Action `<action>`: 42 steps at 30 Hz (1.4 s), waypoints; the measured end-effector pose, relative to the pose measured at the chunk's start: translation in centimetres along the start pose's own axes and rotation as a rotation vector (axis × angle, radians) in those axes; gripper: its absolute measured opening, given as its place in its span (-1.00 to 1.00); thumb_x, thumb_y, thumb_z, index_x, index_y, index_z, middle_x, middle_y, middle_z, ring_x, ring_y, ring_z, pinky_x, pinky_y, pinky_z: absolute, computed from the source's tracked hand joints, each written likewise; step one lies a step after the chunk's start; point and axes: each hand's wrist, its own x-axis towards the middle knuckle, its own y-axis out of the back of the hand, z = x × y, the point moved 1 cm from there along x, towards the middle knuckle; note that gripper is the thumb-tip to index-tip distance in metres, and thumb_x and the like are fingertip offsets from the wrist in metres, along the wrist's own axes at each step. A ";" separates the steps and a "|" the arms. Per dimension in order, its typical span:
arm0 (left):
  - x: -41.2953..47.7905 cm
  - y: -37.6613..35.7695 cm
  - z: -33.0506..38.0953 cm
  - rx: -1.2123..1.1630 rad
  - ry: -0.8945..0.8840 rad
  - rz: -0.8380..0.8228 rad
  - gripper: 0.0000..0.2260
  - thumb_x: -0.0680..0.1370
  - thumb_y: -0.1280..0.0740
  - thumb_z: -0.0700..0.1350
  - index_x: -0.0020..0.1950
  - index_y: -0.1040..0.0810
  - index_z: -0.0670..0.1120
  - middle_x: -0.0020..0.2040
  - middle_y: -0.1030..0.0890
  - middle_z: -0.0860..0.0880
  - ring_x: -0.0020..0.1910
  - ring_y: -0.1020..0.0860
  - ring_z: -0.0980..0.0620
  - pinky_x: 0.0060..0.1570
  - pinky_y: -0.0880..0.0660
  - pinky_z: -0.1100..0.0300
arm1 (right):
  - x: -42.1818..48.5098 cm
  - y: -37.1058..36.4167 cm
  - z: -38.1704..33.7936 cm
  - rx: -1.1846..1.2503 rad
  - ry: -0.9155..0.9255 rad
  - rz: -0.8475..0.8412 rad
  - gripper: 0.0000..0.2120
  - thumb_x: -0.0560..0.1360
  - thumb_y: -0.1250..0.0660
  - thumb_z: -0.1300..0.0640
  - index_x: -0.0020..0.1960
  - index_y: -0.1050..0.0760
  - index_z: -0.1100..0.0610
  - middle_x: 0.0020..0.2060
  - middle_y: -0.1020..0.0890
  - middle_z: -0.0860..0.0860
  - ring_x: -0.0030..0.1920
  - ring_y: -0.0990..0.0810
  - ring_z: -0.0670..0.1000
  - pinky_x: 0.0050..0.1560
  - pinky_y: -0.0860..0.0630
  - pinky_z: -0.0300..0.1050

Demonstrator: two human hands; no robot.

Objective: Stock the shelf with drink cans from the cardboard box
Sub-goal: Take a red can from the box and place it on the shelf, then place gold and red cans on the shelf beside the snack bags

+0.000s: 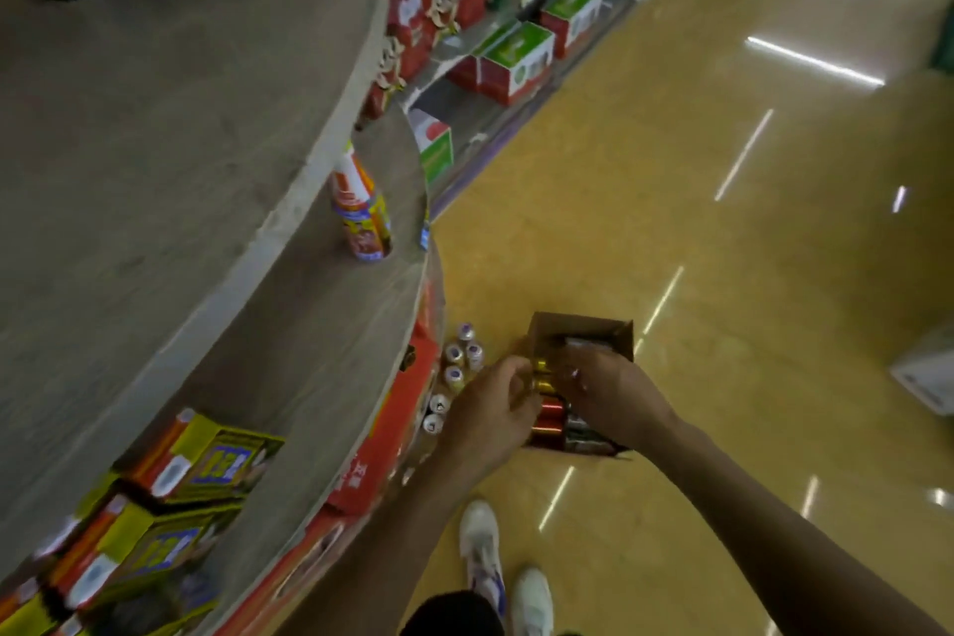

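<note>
An open cardboard box point(583, 328) stands on the yellow floor beside the curved shelf unit point(320, 325). Red and gold drink cans point(548, 416) lie packed inside it. Both my hands reach down into the box. My left hand point(490, 408) curls its fingers round a gold can point(543, 376) at the box's left side. My right hand point(614, 393) is bent over the cans from the right, its fingers on the same gold can; the picture is blurred and the exact grip is hard to read. A single red and yellow bottle point(361, 212) stands on the middle shelf.
Several small white-capped bottles point(457, 372) stand on the floor between the shelf base and the box. Yellow and red cartons point(170, 491) fill the near shelf. Red and green boxes point(516, 57) line the far shelves. My white shoes point(485, 553) are below. A white box point(929, 372) sits at right.
</note>
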 end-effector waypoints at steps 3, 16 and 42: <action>3.6 -2.0 -1.2 0.006 0.017 -0.071 -0.65 0.61 -0.35 -0.05 0.40 -0.45 0.04 0.12 -0.55 0.10 0.18 -0.55 0.07 0.10 -0.48 0.18 | 1.7 -1.6 2.2 0.060 -0.104 -0.021 -0.78 0.58 -0.31 0.09 0.20 -0.57 0.04 0.10 -0.66 0.04 0.07 -0.67 0.10 -0.01 -0.62 0.11; 19.0 -20.2 -13.2 0.147 0.139 -0.208 -0.61 0.63 -0.33 -0.04 0.45 -0.38 0.06 0.34 -0.48 0.03 0.27 -0.50 0.04 0.04 -0.36 0.27 | 9.4 -17.7 21.7 0.141 -0.248 -0.043 -0.73 0.58 -0.33 0.09 0.28 -0.52 0.01 0.12 -0.61 0.03 0.07 -0.63 0.08 -0.07 -0.61 0.01; 43.9 -41.2 -37.5 0.458 0.295 -0.256 -0.36 0.62 -0.34 0.01 0.59 -0.12 -0.15 0.50 -0.21 -0.21 0.48 -0.29 -0.24 0.42 -0.33 -0.08 | 33.3 -47.7 47.6 -0.484 0.063 -0.245 -0.47 0.56 -0.31 -0.11 0.46 -0.35 0.07 0.35 -0.42 0.09 0.38 -0.32 0.14 0.40 -0.28 0.06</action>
